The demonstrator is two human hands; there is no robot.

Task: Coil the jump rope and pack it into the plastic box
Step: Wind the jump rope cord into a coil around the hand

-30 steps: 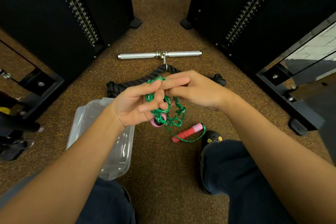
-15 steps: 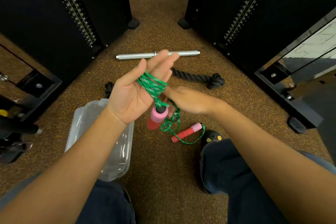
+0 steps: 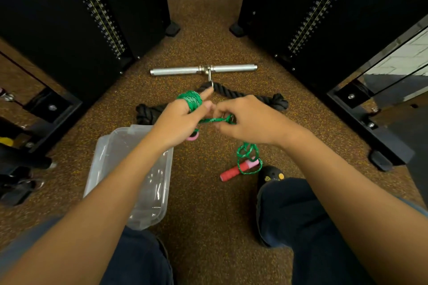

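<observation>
Several turns of the green jump rope (image 3: 191, 99) are wound around the fingers of my left hand (image 3: 179, 122), held above the floor. A pink handle end (image 3: 192, 137) peeks out under that hand. My right hand (image 3: 249, 120) pinches a taut stretch of the rope just right of the left hand. From there the rope drops in loose loops (image 3: 247, 150) to the floor. It ends at the red and pink handle (image 3: 238, 167) lying on the carpet. The clear plastic box (image 3: 111, 143) stands open on the floor under my left forearm.
A chrome bar handle (image 3: 180, 70) with a black thick rope attachment (image 3: 266, 97) lies on the brown speckled floor ahead. Black weight-stack machines (image 3: 69, 30) flank both sides. My knees and a black shoe (image 3: 271, 174) are near the bottom.
My left hand has turned from palm-up to back-up with the coil still on its fingers. My right hand came up from below and now pulls the rope sideways.
</observation>
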